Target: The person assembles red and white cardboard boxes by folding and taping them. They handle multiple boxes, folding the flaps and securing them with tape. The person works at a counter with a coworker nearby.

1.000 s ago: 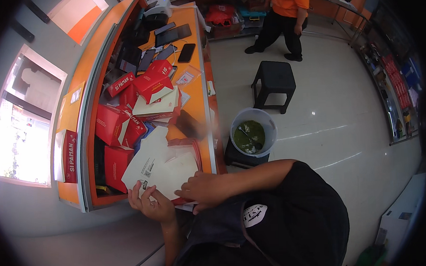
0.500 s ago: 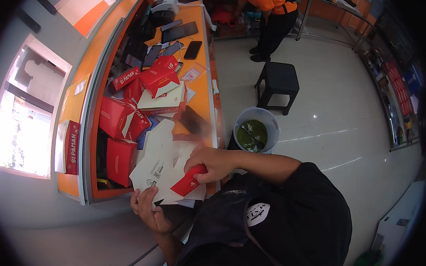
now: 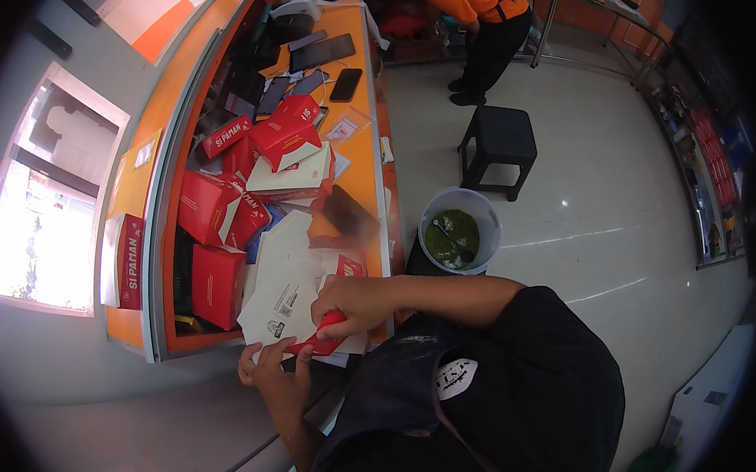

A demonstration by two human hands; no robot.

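A flat cardboard box blank point(image 3: 277, 270), off-white inside and red outside, lies at the near end of the orange counter. My left hand point(image 3: 279, 377) pinches its near left edge between thumb and fingers. My right hand point(image 3: 350, 303) is closed on a red flap point(image 3: 324, 343) of the blank, folded over toward my left hand. Part of that flap is hidden under my fingers.
Folded red boxes point(image 3: 208, 205) are heaped on the counter's left. Beyond are a tablet point(image 3: 322, 52) and phones point(image 3: 346, 85). To the right stand a bucket of green stuff point(image 3: 460, 237) and a black stool point(image 3: 500, 142). A person in orange point(image 3: 479, 29) bends over farther off.
My right hand has shifted left and bent the red flap down beside my left hand. My left thumb has closed in on it. The person in orange leans lower.
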